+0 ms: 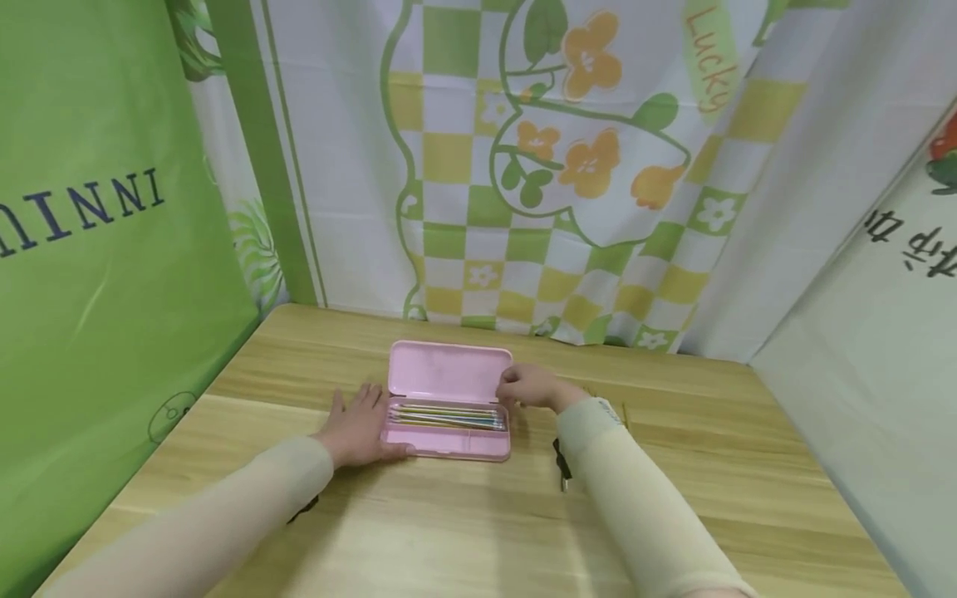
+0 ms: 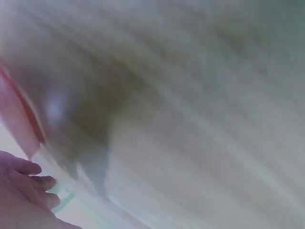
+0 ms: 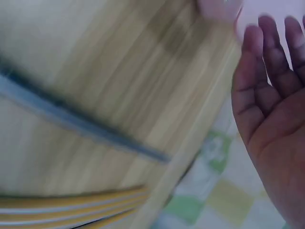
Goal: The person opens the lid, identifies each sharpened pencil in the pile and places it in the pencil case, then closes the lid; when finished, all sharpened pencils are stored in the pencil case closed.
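Note:
A pink pencil case (image 1: 450, 448) lies on the table with its lid (image 1: 450, 370) raised and tilted back. Several pencils (image 1: 444, 415) fill its rear compartment, side by side. My left hand (image 1: 362, 428) rests with spread fingers at the case's left end, the thumb along the front left corner. At the lid's lower right edge is my right hand (image 1: 529, 386), its fingers bent a little. The right wrist view shows this palm (image 3: 281, 138) with nothing in it and the fingertips over the pink lid; whether they touch it I cannot tell.
Several yellow pencils (image 3: 71, 205) and a grey-blue stick (image 3: 86, 121) lie on the wooden table (image 1: 419, 531), mostly behind my right forearm in the head view. A patterned curtain (image 1: 508, 249) hangs along the back edge, with a green sheet (image 1: 112, 316) on the left.

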